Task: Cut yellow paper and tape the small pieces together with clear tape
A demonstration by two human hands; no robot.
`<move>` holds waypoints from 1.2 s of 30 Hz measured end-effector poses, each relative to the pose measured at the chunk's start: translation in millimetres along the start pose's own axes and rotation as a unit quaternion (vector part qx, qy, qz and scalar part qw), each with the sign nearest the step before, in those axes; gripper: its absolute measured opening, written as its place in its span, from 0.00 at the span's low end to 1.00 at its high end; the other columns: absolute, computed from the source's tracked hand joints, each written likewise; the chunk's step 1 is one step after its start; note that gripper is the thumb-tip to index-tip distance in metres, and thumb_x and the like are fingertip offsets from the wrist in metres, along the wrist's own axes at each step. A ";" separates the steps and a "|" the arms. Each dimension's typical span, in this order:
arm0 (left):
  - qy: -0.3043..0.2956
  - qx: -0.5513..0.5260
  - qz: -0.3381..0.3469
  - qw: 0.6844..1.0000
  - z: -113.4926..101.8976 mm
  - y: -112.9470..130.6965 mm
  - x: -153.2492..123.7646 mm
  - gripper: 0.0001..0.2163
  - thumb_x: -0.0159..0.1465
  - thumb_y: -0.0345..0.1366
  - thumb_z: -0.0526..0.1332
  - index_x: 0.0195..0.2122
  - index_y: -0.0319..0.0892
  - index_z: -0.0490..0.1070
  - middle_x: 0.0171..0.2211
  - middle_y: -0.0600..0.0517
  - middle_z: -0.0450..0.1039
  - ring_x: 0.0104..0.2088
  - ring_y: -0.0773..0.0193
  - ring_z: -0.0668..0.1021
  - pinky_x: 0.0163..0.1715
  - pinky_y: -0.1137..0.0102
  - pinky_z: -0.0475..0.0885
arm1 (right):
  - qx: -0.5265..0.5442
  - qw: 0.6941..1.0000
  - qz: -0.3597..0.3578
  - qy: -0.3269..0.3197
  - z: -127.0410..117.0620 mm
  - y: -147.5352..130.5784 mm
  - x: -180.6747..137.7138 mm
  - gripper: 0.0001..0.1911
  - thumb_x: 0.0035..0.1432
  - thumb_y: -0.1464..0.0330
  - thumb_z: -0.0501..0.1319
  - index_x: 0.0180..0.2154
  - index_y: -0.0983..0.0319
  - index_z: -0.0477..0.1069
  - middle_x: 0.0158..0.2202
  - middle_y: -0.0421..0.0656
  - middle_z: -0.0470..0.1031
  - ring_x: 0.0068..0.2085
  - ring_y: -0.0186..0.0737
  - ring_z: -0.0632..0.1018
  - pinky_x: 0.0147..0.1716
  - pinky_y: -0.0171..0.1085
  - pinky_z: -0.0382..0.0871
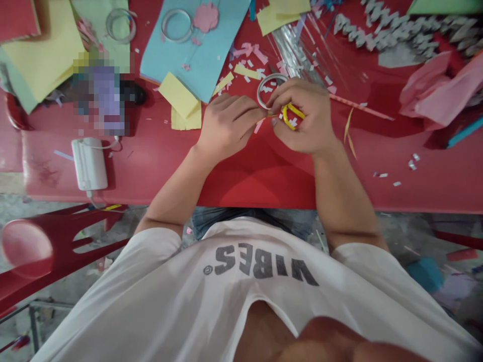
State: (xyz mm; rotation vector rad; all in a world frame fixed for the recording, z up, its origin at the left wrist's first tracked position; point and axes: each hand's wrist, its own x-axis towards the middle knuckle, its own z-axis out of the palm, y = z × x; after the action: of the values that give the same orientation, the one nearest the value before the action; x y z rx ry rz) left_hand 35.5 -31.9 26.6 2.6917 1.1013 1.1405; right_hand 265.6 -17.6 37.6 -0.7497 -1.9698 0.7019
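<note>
Handwork on a smooth red counter [260,186]. The left hand [226,124] and right hand [311,113] meet at their fingertips, pinching a thin, yellowish strip [270,116] between them; a glossy, bright-yellow angular loop [289,122] sits within the right hand's curled fingers, its exact nature unclear.

Cutting appears well advanced: small pink and white paper snippets [247,49] lie scattered just beyond the hands, and a pink, scalloped paper flower [206,17] rests farther off on a flat, light-blue sheet [158,55]. The pinched strip seems unfinished, and the light-blue sheet looks largely whole.

Materials: a pale, rigid tape ring [260,95] lies between the hands, just beyond the fingertips. Matte, pale-yellow paper slips [180,95] overlap left of the left hand. Clear, shiny film strips [298,48] fan out beyond the right hand. To its right are a slim, pink-patterned pencil [362,107], a narrow, curled yellow ribbon [347,128] and, farther away, soft, crumpled pink paper [441,90]. A ruffled, greyish-white garland [392,27] lies beyond, far right.
</note>
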 end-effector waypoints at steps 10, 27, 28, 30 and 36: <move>-0.010 -0.061 -0.034 0.998 6.1 -6.5 -5.0 0.16 0.76 0.47 0.48 0.55 0.59 0.74 0.43 0.47 0.82 0.42 0.52 0.78 0.44 0.49 0.69 | -0.093 0.995 0.000 -0.028 0.8 14.4 -5.9 0.11 0.60 0.54 0.69 0.40 0.49 0.72 0.42 0.41 0.77 0.46 0.59 0.80 0.52 0.61 0.73; -0.011 -0.072 -0.045 0.996 14.2 -7.8 -7.0 0.17 0.77 0.46 0.45 0.56 0.60 0.70 0.39 0.47 0.80 0.41 0.53 0.75 0.43 0.50 0.65 | -0.077 0.995 0.010 0.056 -0.7 -4.2 -0.8 0.14 0.67 0.47 0.60 0.47 0.44 0.74 0.42 0.42 0.78 0.42 0.58 0.78 0.47 0.59 0.71; -0.017 -0.071 -0.045 0.996 15.0 -7.7 -6.7 0.17 0.77 0.47 0.45 0.54 0.59 0.72 0.39 0.47 0.80 0.42 0.52 0.75 0.43 0.50 0.65 | -0.054 0.995 0.030 0.074 -1.0 -5.9 -0.5 0.13 0.68 0.47 0.59 0.47 0.43 0.75 0.43 0.42 0.78 0.43 0.58 0.78 0.47 0.60 0.71; -0.031 -0.055 -0.047 0.997 17.2 -7.3 -5.9 0.17 0.77 0.47 0.45 0.47 0.56 0.75 0.39 0.47 0.80 0.41 0.51 0.77 0.42 0.50 0.66 | -0.024 0.992 0.072 0.102 -1.7 -5.3 -0.1 0.11 0.70 0.47 0.58 0.46 0.39 0.75 0.45 0.40 0.79 0.44 0.58 0.78 0.48 0.60 0.71; -0.125 -0.033 -0.027 0.991 18.0 -0.4 -4.5 0.14 0.73 0.48 0.55 0.40 0.46 0.75 0.39 0.44 0.80 0.41 0.49 0.81 0.42 0.51 0.71 | -0.031 0.986 0.100 0.127 -3.1 12.9 0.7 0.12 0.72 0.46 0.54 0.46 0.36 0.75 0.41 0.38 0.80 0.43 0.55 0.77 0.45 0.59 0.73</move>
State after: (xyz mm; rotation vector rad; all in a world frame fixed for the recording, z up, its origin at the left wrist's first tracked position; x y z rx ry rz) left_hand 44.5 -30.0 10.5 2.6438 1.0683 0.7904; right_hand 271.0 -8.1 30.1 -1.0340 -1.7060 0.6294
